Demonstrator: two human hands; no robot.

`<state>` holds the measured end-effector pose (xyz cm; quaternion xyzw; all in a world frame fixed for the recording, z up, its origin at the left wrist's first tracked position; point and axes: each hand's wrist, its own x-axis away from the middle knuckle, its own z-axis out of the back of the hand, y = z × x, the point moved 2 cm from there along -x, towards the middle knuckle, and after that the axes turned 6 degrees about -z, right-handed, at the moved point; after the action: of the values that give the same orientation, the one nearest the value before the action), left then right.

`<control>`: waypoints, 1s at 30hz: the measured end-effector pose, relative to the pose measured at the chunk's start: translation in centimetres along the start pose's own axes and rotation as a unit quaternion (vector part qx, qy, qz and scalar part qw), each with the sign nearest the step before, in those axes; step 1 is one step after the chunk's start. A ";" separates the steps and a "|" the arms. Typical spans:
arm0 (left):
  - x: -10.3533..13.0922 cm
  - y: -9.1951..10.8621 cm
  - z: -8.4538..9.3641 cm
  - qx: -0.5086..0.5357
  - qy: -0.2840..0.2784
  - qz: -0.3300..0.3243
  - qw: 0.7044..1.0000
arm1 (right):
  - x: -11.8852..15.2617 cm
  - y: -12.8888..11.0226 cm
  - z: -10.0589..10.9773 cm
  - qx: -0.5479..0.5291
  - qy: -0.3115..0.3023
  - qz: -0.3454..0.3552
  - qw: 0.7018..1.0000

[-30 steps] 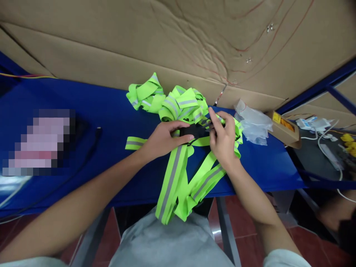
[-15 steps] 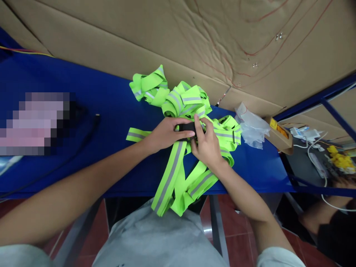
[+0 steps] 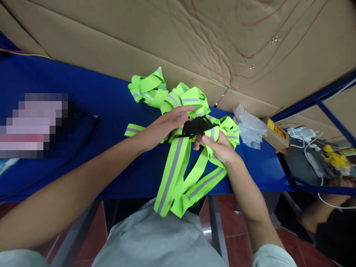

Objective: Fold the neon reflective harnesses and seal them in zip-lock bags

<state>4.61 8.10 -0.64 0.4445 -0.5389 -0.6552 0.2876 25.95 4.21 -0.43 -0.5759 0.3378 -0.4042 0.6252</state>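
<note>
Step in hand: the person appears to be handling a yellow-green band (image 3: pixel 170 178) at a black piece (image 3: pixel 195 126); whether it is a buckle or dark strap cannot be told.
Right hand (image 3: pixel 222 147): its fingers grip a folded part of the band, thumb on top, just beside the black piece.
Left hand (image 3: pixel 172 119): its fingers reach out straight and loose, with no grip on anything seen; contact underneath is hidden.
Next move: it would seem to call for the left fingers to take hold near the black piece while the right ones steady the band.
Band's place: partly on the blue counter (image 3: pixel 114 111), between the hands, with its lower part hanging past the near edge in front of the gray shirt (image 3: pixel 164 237).
Band's long axis: the wide striped length runs from the black piece toward the person, leaning a little left; its near end points at the lap.
Second length: it slants from the right hand down and left, meeting the first near the edge; whether both are one piece is unclear.
Black piece: it lies roughly crosswise, left to right.
Around it: a heap of bands (image 3: pixel 191 97) sits just behind the hands, and a clear bag (image 3: pixel 250 128) and a cardboard box (image 3: pixel 278 139) lie to the right.
</note>
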 end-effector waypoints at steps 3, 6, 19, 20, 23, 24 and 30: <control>-0.1 0.1 -0.2 -0.025 -0.056 0.000 0.998 | -0.3 0.1 -0.2 -0.133 0.027 -0.009 0.991; -0.1 0.4 -0.6 -0.055 -0.078 0.030 0.995 | -0.4 -0.1 -0.1 -0.195 0.054 -0.032 0.979; 0.5 -0.3 -3.2 0.001 -0.021 -0.014 1.000 | -0.3 1.2 -1.1 0.072 0.127 0.050 0.988; 0.3 -0.3 -2.7 -0.036 -0.017 -0.026 0.999 | -0.2 1.1 -1.3 0.089 0.136 0.060 0.985; 0.1 0.1 -1.6 -0.092 -0.040 -0.044 0.994 | 0.1 0.5 -1.8 0.155 0.154 0.097 0.971; 0.1 0.1 -1.6 -0.090 -0.060 -0.048 0.993 | 0.1 0.4 -1.9 0.172 0.155 0.103 0.967; 1.2 -2.4 -3.2 -0.041 -0.046 -0.005 0.998 | -1.0 1.1 -1.7 0.191 0.127 0.059 0.972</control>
<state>7.18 6.27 -3.30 0.4049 -0.5216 -0.6980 0.2771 24.11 4.40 -1.76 -0.3694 0.3642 -0.4936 0.6981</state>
